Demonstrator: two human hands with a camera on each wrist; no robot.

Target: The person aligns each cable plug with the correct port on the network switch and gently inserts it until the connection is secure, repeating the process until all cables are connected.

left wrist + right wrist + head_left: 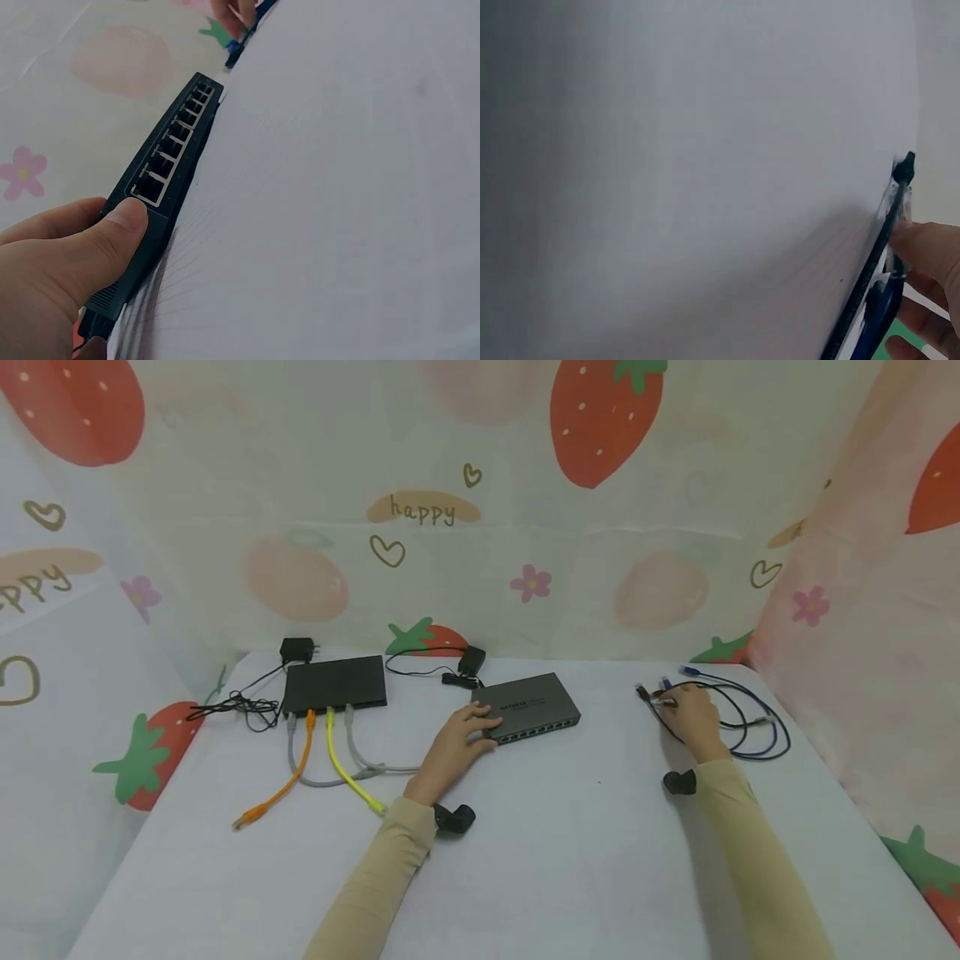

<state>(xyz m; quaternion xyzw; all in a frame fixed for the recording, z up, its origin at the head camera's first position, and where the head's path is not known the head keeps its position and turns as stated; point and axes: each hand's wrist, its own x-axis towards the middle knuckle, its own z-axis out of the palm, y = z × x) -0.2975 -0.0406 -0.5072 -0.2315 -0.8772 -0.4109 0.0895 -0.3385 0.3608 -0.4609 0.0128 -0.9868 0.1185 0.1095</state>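
Observation:
A grey Netgear network switch (531, 703) lies at the middle of the table, its row of ports (174, 146) facing the front. My left hand (459, 745) holds its left end, the thumb (126, 217) on the front face beside the ports and the fingers over the top. At the right, my right hand (692, 718) pinches a dark network cable (870, 274) close to its plug among several looped dark and blue cables (780, 727). A black plug (904, 169) sticks out past the fingertips. Some plugs are partly hidden by the hand.
A black switch box (335, 683) stands at left with grey, orange (300, 768) and yellow (341, 764) cables in its front. A black power adapter (297, 649) and coiled cord (251, 708) lie beside it. Another adapter (471, 661) sits behind the grey switch.

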